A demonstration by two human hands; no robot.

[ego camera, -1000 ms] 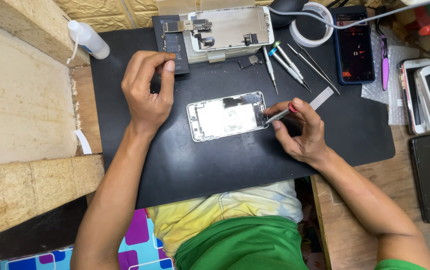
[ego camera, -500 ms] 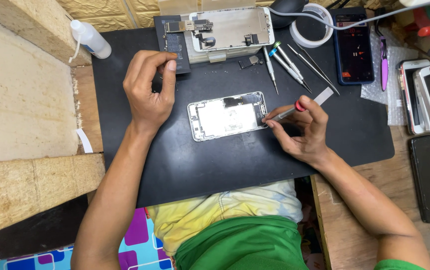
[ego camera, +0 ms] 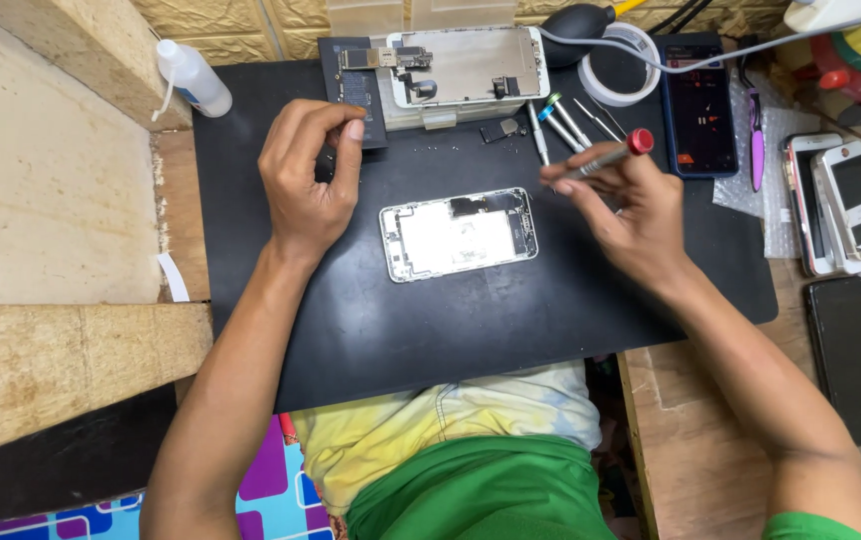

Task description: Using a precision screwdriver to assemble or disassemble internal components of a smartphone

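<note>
The right hand [ego camera: 636, 215] is hovering at 3 o'clock of the opened phone shell [ego camera: 459, 234], its fingers [ego camera: 576, 182] clamped together on a slim metal screwdriver [ego camera: 606, 157] with a red cap, which is lying nearly level and slanting up toward 2 o'clock. The hand is sitting clear of the shell, not touching it. The left hand [ego camera: 306, 180] is resting at 10 o'clock of the shell, its fingers curled in with the thumb and forefinger tips drawn close together; whether anything small is pinched between them cannot be told. The shell is lying flat, face up, near the middle of the black mat [ego camera: 471, 330], which is covering the worktop [ego camera: 691, 440].

At 12 o'clock of the shell, a detached screen panel [ego camera: 471, 62] is lying along the mat's far edge, with a dark battery [ego camera: 351, 80] just beside it at 9 o'clock. Several loose screwdrivers [ego camera: 561, 120] are lying at 1 o'clock, near the held one. Beyond them a roll of white tape [ego camera: 623, 70] and a dark phone with a lit screen [ego camera: 696, 105] are sitting at 2 o'clock. A white squeeze bottle [ego camera: 193, 78] is lying at 10 o'clock, off the mat's corner. At 3 o'clock, beyond the mat, 2 pale phones [ego camera: 836, 200] and a black phone [ego camera: 848, 355] are lying on the worktop.
</note>
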